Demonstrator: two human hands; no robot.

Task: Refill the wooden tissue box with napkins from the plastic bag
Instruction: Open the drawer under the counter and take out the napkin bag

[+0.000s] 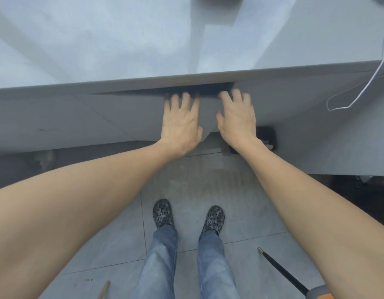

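Observation:
Neither the wooden tissue box nor the plastic bag of napkins is in view. Below the grey countertop point(143, 39), a grey cabinet front panel point(122, 117) stands slightly ajar, with a dark wedge-shaped gap point(156, 91) along its top edge. My left hand point(180, 124) and my right hand point(237, 119) lie side by side on the panel near its right end. The fingertips of both hands hook over its top edge into the gap. What is inside the cabinet is hidden.
A white cable point(359, 91) hangs off the counter at the right. A black object point(268, 134) sits under the counter behind my right wrist. A black rod point(283, 275) and a wooden stick point(103, 290) lie on the tiled floor near my feet point(186, 214).

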